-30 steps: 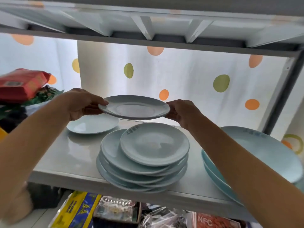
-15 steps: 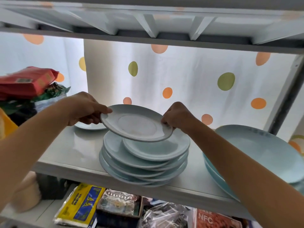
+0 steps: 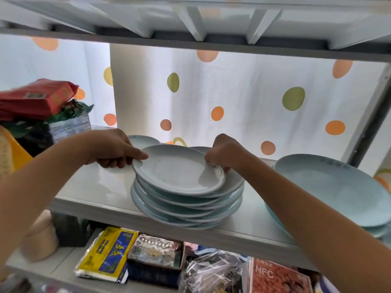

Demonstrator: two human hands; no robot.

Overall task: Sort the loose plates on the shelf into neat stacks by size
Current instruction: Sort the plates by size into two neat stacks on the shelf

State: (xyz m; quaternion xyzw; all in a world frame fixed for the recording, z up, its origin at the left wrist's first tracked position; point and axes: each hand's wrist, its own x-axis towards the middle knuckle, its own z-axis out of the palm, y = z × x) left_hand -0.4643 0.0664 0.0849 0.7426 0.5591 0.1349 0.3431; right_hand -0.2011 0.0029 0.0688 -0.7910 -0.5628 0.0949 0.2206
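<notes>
Bright backlight through the curtain (image 3: pixel 243 98) — soft overall (edges bowed), foreground dimmer.

I have a single view here, from the head camera, wide-angle and sitting just below the level of the upper shelf's underside (image 3: pixel 190 22). It faces forward and slightly down into the shelf (image 3: pixel 88 187), close enough that both forearms fill the lower corners. The dotted curtain (image 3: pixel 243 98) closes off the back of the picture. At the bottom edge I can see down onto the lower shelf's packets (image 3: pixel 105 254). No second view shares this scene.
</notes>
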